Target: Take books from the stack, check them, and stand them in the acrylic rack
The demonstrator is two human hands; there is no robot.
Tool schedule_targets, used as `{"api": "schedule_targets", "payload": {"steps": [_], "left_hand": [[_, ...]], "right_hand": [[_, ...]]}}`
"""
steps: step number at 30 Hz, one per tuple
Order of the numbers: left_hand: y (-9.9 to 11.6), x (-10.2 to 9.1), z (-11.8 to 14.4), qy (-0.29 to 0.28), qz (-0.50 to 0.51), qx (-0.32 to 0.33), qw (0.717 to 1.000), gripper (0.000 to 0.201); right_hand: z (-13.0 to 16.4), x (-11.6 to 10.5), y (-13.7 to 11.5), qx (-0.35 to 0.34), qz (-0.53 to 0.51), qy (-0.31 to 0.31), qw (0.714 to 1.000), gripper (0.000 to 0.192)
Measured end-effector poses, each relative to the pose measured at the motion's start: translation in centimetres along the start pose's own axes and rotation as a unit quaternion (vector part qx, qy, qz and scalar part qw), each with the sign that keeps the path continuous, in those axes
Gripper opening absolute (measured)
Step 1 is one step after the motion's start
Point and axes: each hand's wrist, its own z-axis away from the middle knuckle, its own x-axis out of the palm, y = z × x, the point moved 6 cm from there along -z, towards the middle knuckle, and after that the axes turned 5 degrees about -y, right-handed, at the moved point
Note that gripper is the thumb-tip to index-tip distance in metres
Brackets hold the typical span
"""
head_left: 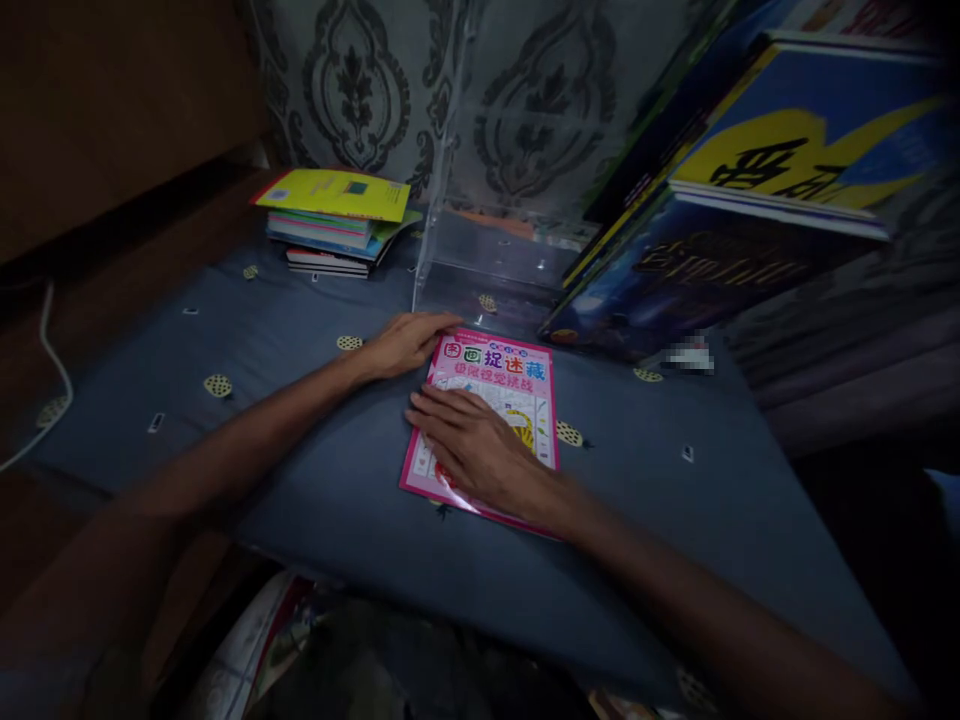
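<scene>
A pink book [491, 372] with Chinese characters and small pictures on its cover lies closed on the dark blue cloth. My right hand [480, 450] rests flat across the cover, fingers stretched out and pointing left, hiding part of the picture. My left hand [409, 343] lies at the book's upper left corner with its fingers extended along the edge; the fingertips touch or nearly touch the corner. Neither hand grips anything.
A clear acrylic rack [442, 190] stands behind the book. Several books, among them a dark blue one [637, 290], lean upright on its right. A book stack with a yellow book [337, 192] on top sits at the back left. A white cable [46, 340] hangs at far left.
</scene>
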Motion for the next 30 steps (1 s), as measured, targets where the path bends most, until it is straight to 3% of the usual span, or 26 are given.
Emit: {"api": "schedule_targets", "payload": {"steps": [7, 12, 18, 30], "left_hand": [[0.7, -0.1, 0.2, -0.004, -0.037, -0.002, 0.999, 0.041], [1.2, -0.2, 0.4, -0.005, -0.051, 0.008, 0.999, 0.041], [1.7, -0.1, 0.6, -0.007, -0.075, 0.019, 0.997, 0.040], [1.9, -0.1, 0.7, -0.002, -0.080, 0.026, 0.996, 0.039]], "right_hand": [[2.4, 1.4, -4.8, -0.020, -0.055, -0.049, 0.997, 0.043], [3.2, 1.8, -6.3, -0.027, -0.057, -0.082, 0.995, 0.046], [4.5, 1.1, -6.0, -0.005, -0.073, -0.060, 0.996, 0.050], [10.0, -0.5, -3.8, 0.122, -0.080, 0.022, 0.989, 0.058]]}}
